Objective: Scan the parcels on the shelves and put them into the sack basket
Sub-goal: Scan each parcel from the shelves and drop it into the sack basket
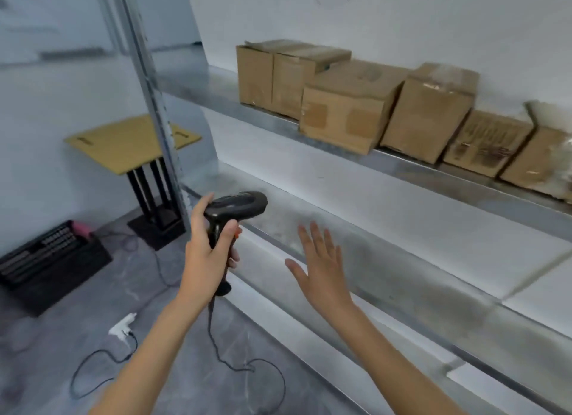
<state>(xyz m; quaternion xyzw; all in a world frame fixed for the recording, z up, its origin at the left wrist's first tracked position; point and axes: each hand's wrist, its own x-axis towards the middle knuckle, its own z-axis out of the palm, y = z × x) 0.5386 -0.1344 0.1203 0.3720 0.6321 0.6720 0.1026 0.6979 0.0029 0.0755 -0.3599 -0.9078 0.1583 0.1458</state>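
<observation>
A: From the head view, what are the hands doing?

B: The left hand [210, 247] grips the handle of a black barcode scanner [236, 209], fingers curled round it, the scanner's head pointing right toward the shelving. Its cable [216, 346] hangs down and loops over the grey floor [185, 383]. The right hand [322, 266] is empty, fingers straight and spread, palm down, held over the front edge of the lower shelf [356, 253]

A: And the parcels?

B: A row of brown cardboard parcels [343, 117] sits on the upper shelf [464, 179] against the white wall, well above both hands. They stand side by side, most touching; one in the middle [430, 117] is tilted. The rightmost ones are blurred

A: Anything else around?

B: To the left, behind the metal upright [154, 105] of the rack, a small desk [123, 145] with a yellowish top stands on black legs. A black crate [49, 266] rests on the floor at the far left, and a white plug strip [122, 326] lies on the floor near the left forearm, with a dark cord running from it
</observation>
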